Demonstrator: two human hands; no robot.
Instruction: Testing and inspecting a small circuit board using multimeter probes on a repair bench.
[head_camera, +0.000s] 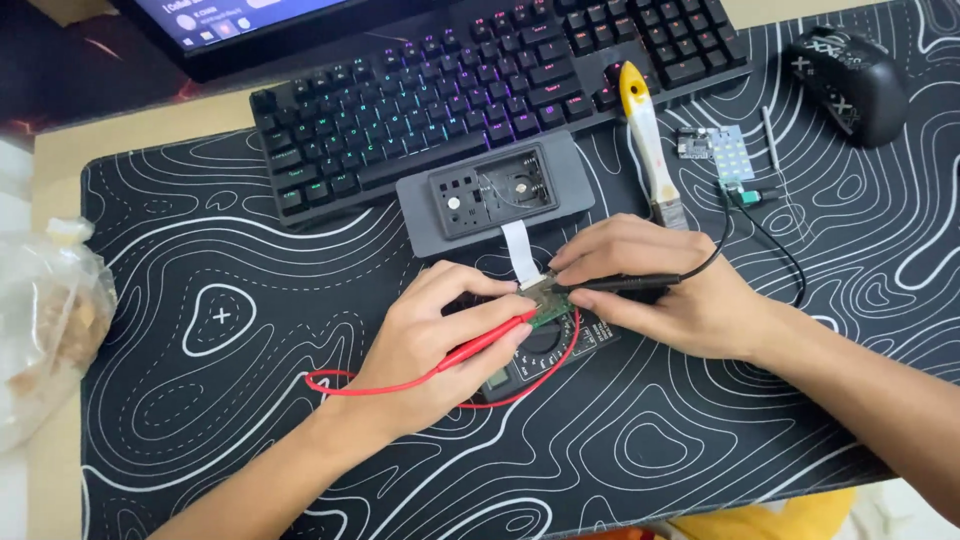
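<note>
The left hand (430, 340) grips the red probe (490, 340) pen-fashion and the right hand (665, 290) pinches the black probe (620, 284), both tips meeting on the small green circuit board (548, 305) at the centre of the desk mat (220, 400), directly over the multimeter (530, 360). With the tips this close, a slip could bridge neighbouring contacts, and the board, joined by a white ribbon cable (520, 250) to the grey device (495, 195) at 12 o'clock, may shift under pressure. The red lead (340, 385) loops at 8 o'clock, the black lead (770, 240) at 2 o'clock; a yellow-handled brush (648, 130) crowds the right hand.
</note>
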